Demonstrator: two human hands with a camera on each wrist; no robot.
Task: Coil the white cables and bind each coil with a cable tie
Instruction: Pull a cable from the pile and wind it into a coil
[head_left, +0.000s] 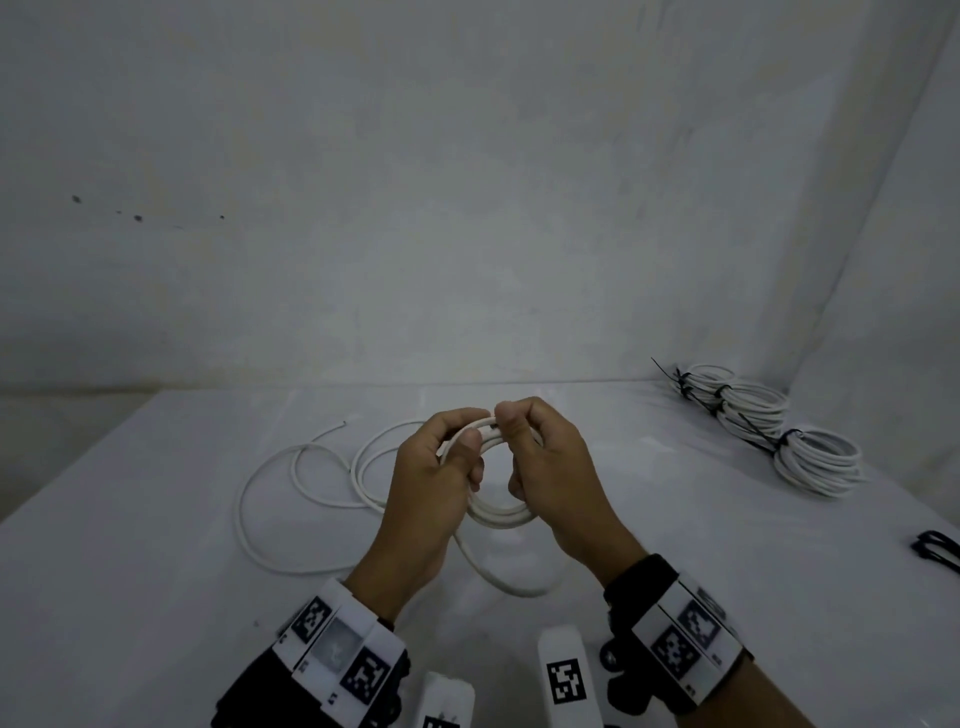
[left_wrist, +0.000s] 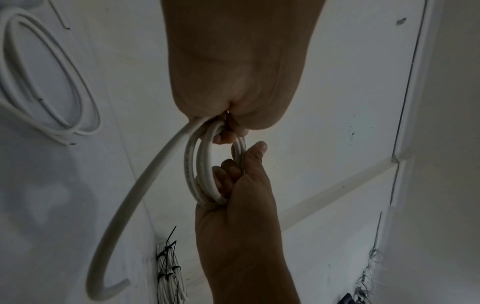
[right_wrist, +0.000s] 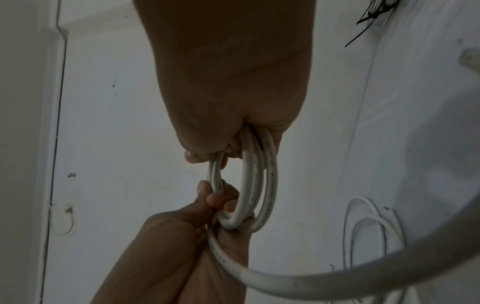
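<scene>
I hold a small coil of white cable (head_left: 501, 515) in the air over the white table (head_left: 156, 597), close to me. My left hand (head_left: 467, 452) grips the coil's left side, thumb on top. Opposite it, my right hand (head_left: 519, 431) pinches the top and curls round the right side. In the left wrist view the coil (left_wrist: 201, 164) hangs between the left hand (left_wrist: 228, 131) and the right hand (left_wrist: 241, 168). The right wrist view shows the same coil (right_wrist: 255, 185) under the right hand (right_wrist: 223, 152). A loose tail (left_wrist: 141, 185) runs from the coil down to the table.
The uncoiled part of the cable (head_left: 240, 506) lies in wide loops on the table at the left. Several bound coils (head_left: 815, 462) with black ties sit at the back right by the wall. A few loose black cable ties (head_left: 935, 551) lie at the right edge.
</scene>
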